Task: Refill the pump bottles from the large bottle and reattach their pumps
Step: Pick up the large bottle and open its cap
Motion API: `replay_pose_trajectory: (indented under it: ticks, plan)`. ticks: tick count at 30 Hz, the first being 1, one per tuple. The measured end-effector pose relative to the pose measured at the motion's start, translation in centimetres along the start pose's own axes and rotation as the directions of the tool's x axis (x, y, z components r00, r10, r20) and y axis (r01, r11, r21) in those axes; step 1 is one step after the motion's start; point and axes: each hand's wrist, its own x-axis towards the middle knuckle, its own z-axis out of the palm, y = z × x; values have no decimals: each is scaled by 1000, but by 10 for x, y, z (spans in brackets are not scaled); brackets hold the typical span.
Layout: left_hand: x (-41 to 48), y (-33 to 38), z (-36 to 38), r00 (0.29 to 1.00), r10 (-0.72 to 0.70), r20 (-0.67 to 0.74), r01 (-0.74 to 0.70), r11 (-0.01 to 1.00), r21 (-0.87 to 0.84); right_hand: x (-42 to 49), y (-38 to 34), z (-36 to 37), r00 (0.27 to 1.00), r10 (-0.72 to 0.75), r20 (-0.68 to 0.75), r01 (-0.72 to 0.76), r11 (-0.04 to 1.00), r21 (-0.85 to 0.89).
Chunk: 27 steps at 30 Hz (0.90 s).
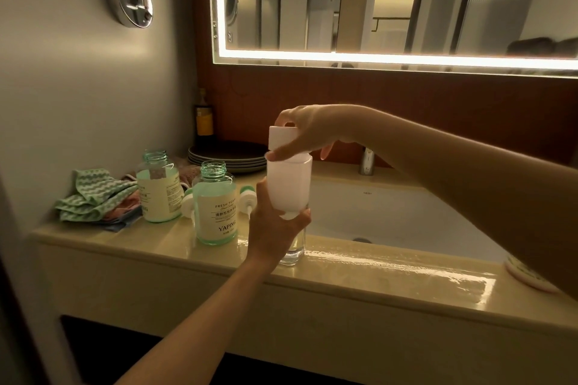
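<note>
We have the left hand (275, 222) wrapped around the lower body of the large bottle (289, 187), fingers closed on it, holding it upright with its clear base resting on, or just above, the front edge of the counter (391, 262), beside the sink (391, 216). Right hand (308, 134) sits on top, thumb and fingers pinching the white cap (283, 139); we can't tell whether it's being loosened or tightened. Just left of the grip stand the two pump bottles, near one (215, 206) with the cream label and far one (159, 187) behind it, both upright, both with open threaded necks. Their pumps (247, 197) are off, lying on the counter between and behind the bottles, the second pump (188, 201) partly hidden. Both bottles look largely full of pale liquid, so we judge either that pouring is done and we're recapping, or that it's a top-up about to start. Either way, both pumps remain to be screwed back on. Further left is a heap of cloths (93, 197), and plates (228, 155) are stacked at the back.
</note>
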Motion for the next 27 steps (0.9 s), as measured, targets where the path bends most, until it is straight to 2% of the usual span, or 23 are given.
replay_pose_trajectory:
  ticks: [2, 5, 7, 10, 13, 15, 17, 20, 24, 27]
  plan:
    - [0, -1, 0, 1000, 5, -3, -5, 1000, 6, -2, 1, 1, 1000, 11, -19, -11, 1000, 22]
    - [1, -1, 0, 1000, 7, -1, -7, 1000, -3, -2, 3, 3, 998, -1, -66, 10, 990, 143]
    - [0, -2, 0, 1000, 16, 1, -16, 1000, -6, -4, 8, 0, 987, 2, -160, 36, 971, 235]
    - [1, -5, -2, 999, 33, -12, -33, 999, 2, -8, 27, 1, 936, 33, -350, 61, 965, 254]
    - [3, -8, -2, 999, 42, -24, -41, 999, 17, -17, 58, 18, 900, 128, -417, -22, 968, 249]
    - [4, -11, -2, 999, 43, -21, -42, 999, 17, -27, 76, 37, 919, 195, -344, -118, 965, 233]
    - [5, -14, -3, 998, 59, -23, -59, 998, 11, -40, 88, 64, 950, 237, -202, -199, 961, 191]
    - [4, -19, -7, 994, 106, -13, -106, 994, -12, -56, 93, 105, 974, 223, -43, -213, 962, 171]
    - [-2, -16, -15, 984, 175, -14, -175, 984, 24, -65, 91, 137, 982, 185, 45, -190, 963, 192]
    - [-8, -13, -21, 971, 210, -115, -195, 972, 131, -65, 90, 148, 983, 173, 63, -180, 973, 144]
